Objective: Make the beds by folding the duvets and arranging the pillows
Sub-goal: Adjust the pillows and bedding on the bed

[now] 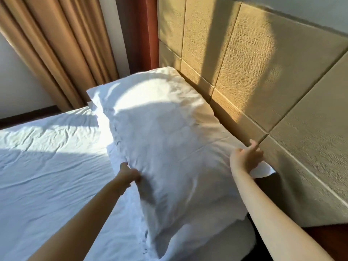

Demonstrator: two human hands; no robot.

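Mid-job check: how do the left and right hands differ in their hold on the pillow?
The left hand grips the pillow at the edge farther from the headboard; the right hand holds the corner beside the headboard. The left hand's fingers dig into the fabric; the right hand stretches one finger toward the headboard. The left hand lies in shadow, the right hand in sunlight. Both hold the same pillow.

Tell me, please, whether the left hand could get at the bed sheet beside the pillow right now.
Probably yes: the left hand grips the edge of the pillow right beside the sheet, with nothing lying between them.
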